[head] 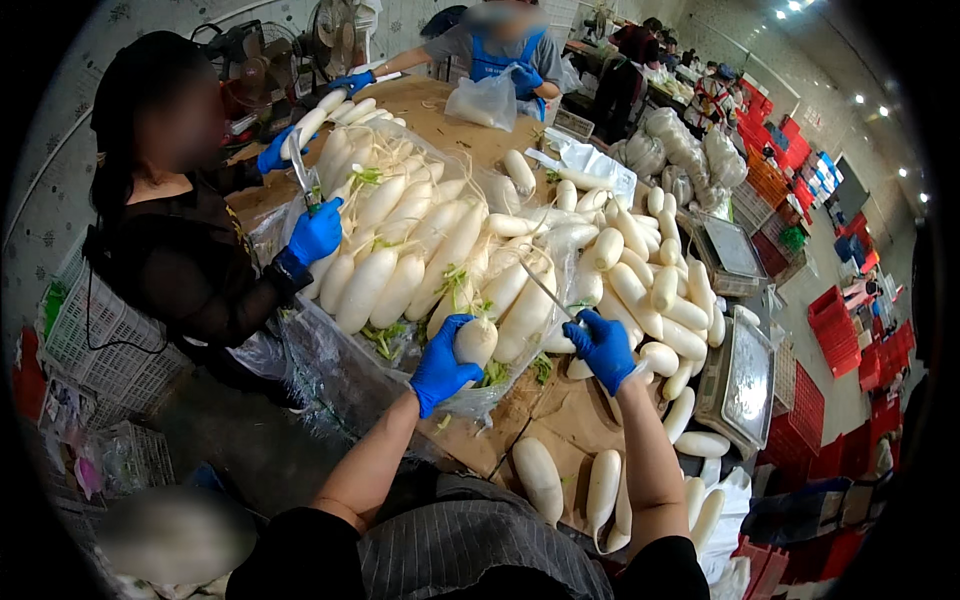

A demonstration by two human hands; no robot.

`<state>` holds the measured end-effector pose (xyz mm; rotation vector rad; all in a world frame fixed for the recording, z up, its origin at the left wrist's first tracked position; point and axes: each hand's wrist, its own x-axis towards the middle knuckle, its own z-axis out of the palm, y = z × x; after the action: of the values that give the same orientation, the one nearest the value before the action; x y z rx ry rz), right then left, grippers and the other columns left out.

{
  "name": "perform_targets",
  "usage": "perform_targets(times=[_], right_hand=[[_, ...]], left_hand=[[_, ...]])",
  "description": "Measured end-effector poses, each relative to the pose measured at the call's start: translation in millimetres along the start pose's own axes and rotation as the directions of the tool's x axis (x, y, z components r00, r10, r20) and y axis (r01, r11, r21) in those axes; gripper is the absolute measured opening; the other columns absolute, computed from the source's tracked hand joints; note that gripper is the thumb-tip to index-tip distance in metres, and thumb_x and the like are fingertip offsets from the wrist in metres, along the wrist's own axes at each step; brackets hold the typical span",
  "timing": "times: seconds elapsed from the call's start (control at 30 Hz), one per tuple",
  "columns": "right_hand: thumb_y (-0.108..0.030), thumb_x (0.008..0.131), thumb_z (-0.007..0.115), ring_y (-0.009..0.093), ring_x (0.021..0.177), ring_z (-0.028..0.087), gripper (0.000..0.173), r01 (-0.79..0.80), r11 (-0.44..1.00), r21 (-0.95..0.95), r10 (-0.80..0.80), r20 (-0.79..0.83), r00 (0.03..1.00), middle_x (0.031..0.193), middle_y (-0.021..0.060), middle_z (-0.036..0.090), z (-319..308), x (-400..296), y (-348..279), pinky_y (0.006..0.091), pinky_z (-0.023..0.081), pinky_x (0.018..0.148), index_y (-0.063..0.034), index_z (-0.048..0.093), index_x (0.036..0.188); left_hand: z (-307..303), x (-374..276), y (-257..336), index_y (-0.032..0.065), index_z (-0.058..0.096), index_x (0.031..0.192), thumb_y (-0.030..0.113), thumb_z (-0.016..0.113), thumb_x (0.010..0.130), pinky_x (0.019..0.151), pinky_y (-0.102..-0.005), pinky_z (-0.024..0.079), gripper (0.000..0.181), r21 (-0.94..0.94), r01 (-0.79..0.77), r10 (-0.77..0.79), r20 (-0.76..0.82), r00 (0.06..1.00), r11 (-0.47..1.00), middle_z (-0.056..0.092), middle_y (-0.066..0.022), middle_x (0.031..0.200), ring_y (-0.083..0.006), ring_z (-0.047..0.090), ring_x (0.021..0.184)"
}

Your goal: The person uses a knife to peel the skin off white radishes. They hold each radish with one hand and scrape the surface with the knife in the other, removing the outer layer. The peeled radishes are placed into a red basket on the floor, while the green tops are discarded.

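Observation:
A blue glove covers my left hand [444, 366], whose fingers are wrapped around a white daikon radish [475, 340] with its leaf end facing up. My right hand [604, 349], gloved in blue too, grips a knife; its narrow blade [547, 291] points up and left over the daikons. Untrimmed daikons with thin roots [366, 289] lie in a plastic-lined heap ahead and to the left. Smooth daikons without leaves [681, 337] are piled beside my right hand. Cut green leaves [541, 367] lie between my two hands.
At the left a co-worker [187, 247] holds a knife and a daikon over the heap. Another person [510, 52] stands across the table with a plastic bag [484, 101]. Scales [742, 382] line the right edge. Several daikons [537, 476] lie near my apron.

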<state>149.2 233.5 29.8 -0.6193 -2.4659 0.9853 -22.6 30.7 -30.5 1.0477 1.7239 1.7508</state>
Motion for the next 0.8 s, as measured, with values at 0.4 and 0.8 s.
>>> perform_targets(times=[0.4, 0.8], right_hand=[[-0.047, 0.078, 0.063, 0.028, 0.049, 0.056, 0.035, 0.383, 0.870, -0.312, -0.387, 0.051, 0.921, 0.058, 0.0090, 0.056, 52.7, -16.7, -60.8, 0.0360, 0.041, 0.043, -0.0136, 0.056, 0.073], [-0.044, 0.077, 0.065, 0.027, 0.049, 0.057, 0.034, 0.500, 0.765, -0.406, -0.504, 0.105, 0.857, 0.057, 0.0066, 0.057, 49.1, 3.0, -50.9, 0.0360, 0.043, 0.044, -0.0129, 0.054, 0.071]], left_hand=[[-0.7, -9.7, 11.7, 0.0025, 0.043, 0.122, 0.001, 0.072, 0.058, 0.089, -0.0356, 0.044, 0.070, 0.105, 0.042, -0.037, -0.049, 0.998, 0.994, 0.052, -0.0128, 0.113, -0.0244, 0.052, 0.105], [-4.1, -5.4, 5.8, 0.0050, 0.045, 0.119, 0.003, 0.068, 0.059, 0.084, -0.0357, 0.047, 0.064, 0.077, -0.006, 0.010, -0.053, 0.999, 0.997, 0.058, -0.0137, 0.105, -0.0252, 0.057, 0.097]])
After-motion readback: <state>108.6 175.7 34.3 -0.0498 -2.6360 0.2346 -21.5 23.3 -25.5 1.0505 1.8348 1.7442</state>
